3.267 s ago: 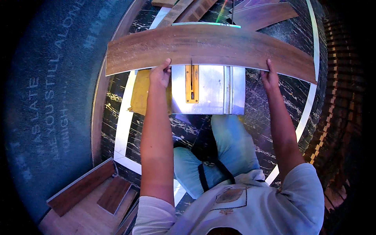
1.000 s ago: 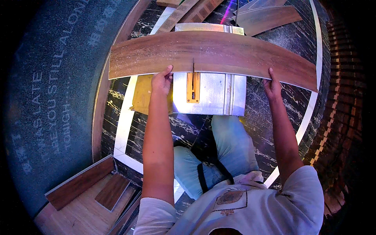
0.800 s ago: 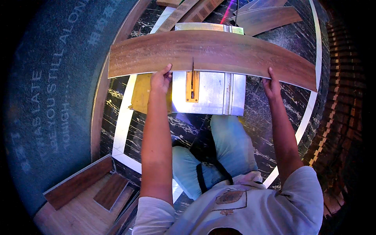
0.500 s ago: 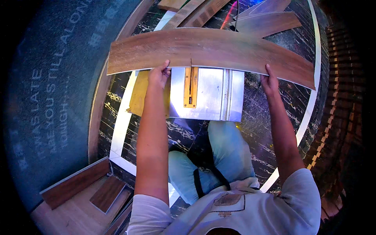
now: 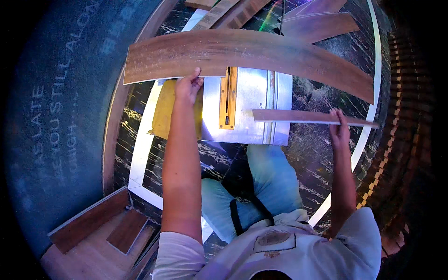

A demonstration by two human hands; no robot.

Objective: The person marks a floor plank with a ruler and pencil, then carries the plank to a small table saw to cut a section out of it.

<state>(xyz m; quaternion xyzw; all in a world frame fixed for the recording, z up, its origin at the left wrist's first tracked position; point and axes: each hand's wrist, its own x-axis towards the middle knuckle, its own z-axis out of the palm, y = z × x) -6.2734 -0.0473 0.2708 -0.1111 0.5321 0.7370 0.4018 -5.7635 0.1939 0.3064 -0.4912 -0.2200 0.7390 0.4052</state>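
A long brown wood-look plank (image 5: pixel 252 49), with a notch in its near edge, lies across the far part of a silver table saw (image 5: pixel 249 93). My left hand (image 5: pixel 189 86) is closed on the plank's near edge, left of the yellow slotted insert (image 5: pixel 227 102). My right hand (image 5: pixel 339 128) grips a narrow, separate strip (image 5: pixel 308 116) at the right, nearer to me than the plank and partly over the saw's right side. A dull yellow panel (image 5: pixel 163 121) is at the saw's left side.
Loose planks (image 5: pixel 322 28) lie on the black marbled floor (image 5: pixel 308 172) beyond the saw. More offcuts (image 5: pixel 93 214) are stacked at lower left, against a dark blue lettered surface (image 5: pixel 51 116) with a wood border. My bent legs are below the saw.
A narrow strip has come away from the plank's right half. My right hand has moved toward me and rightward with it, while the plank has shifted slightly away from me.
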